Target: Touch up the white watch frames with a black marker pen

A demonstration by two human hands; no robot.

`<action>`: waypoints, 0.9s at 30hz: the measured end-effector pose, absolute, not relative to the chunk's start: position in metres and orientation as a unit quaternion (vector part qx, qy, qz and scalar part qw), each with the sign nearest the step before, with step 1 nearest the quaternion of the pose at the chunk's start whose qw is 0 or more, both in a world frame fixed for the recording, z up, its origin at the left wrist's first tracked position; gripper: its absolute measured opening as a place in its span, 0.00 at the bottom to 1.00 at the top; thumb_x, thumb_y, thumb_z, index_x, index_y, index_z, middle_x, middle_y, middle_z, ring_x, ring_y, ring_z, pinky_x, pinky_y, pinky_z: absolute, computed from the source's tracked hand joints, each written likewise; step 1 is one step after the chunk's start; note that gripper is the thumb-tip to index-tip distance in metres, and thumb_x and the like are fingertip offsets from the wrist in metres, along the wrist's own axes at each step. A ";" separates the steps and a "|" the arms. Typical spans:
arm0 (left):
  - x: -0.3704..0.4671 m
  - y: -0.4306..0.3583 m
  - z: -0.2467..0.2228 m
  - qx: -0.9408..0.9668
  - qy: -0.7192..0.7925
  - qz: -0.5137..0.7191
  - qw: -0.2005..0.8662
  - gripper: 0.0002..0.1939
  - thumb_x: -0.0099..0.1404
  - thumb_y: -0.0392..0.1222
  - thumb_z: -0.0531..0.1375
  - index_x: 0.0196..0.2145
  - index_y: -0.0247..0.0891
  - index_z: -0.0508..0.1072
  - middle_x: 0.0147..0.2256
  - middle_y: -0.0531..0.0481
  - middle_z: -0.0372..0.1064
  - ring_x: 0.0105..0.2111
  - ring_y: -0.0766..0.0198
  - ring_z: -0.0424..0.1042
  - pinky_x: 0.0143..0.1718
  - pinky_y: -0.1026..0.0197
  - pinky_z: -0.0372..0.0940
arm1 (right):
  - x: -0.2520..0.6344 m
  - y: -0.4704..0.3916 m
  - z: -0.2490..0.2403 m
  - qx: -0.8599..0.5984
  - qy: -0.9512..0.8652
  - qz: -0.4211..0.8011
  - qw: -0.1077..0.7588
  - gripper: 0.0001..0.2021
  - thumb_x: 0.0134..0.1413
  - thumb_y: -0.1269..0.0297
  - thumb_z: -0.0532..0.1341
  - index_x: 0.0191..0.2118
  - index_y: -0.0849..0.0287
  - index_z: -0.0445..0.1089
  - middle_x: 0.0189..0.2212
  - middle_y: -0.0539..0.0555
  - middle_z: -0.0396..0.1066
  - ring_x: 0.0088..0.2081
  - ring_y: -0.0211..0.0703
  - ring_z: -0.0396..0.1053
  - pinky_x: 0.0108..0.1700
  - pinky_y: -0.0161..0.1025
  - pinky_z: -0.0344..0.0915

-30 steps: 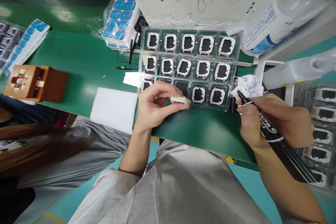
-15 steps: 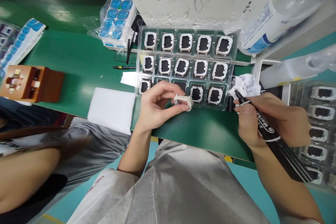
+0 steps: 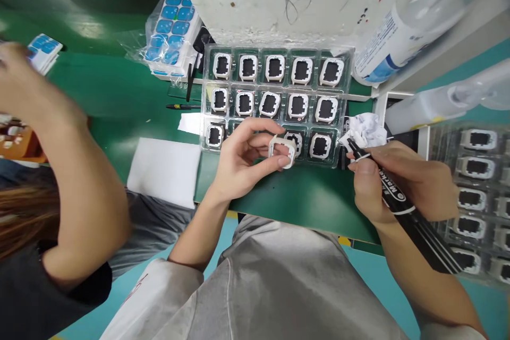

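My left hand (image 3: 249, 162) pinches a white watch case frame (image 3: 283, 151) between thumb and fingers, its open face tilted up. It is held just over the front edge of a clear plastic tray (image 3: 274, 85) whose compartments hold several similar white frames. A black marker pen (image 3: 398, 199) is gripped in my right hand (image 3: 406, 180), its tip pointing up and left. That tip is against or very close to a crumpled white tissue (image 3: 364, 127) to the right of the tray; I cannot tell if they touch.
A white box (image 3: 303, 8) stands behind the tray. On the right are a clear bottle (image 3: 406, 26) and another tray of frames (image 3: 472, 199). Left lie a white foam sheet (image 3: 163, 170), a thin black pen (image 3: 183, 107) and blue-covered packs (image 3: 171, 32). A co-worker's arm (image 3: 79, 170) reaches in.
In my left hand the watch case frame has turned from edge-on to show its open face. My right hand keeps its hold on the marker. At left, the co-worker's arm has come up over the table.
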State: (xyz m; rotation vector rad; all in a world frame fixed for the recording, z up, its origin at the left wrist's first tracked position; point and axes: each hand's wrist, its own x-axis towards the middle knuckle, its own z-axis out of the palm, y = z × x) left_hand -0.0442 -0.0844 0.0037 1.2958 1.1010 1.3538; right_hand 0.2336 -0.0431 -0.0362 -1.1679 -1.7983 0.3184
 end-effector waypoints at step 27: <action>0.014 -0.064 -0.006 0.661 0.451 0.502 0.328 0.19 0.75 0.40 0.73 0.60 0.44 0.81 0.48 0.51 0.86 0.43 0.62 0.89 0.50 0.66 0.85 | 0.209 -0.050 0.033 -0.383 -0.777 0.177 0.467 0.08 0.70 0.74 0.68 0.45 0.50 0.75 0.41 0.50 0.83 0.44 0.45 0.85 0.45 0.42 0.85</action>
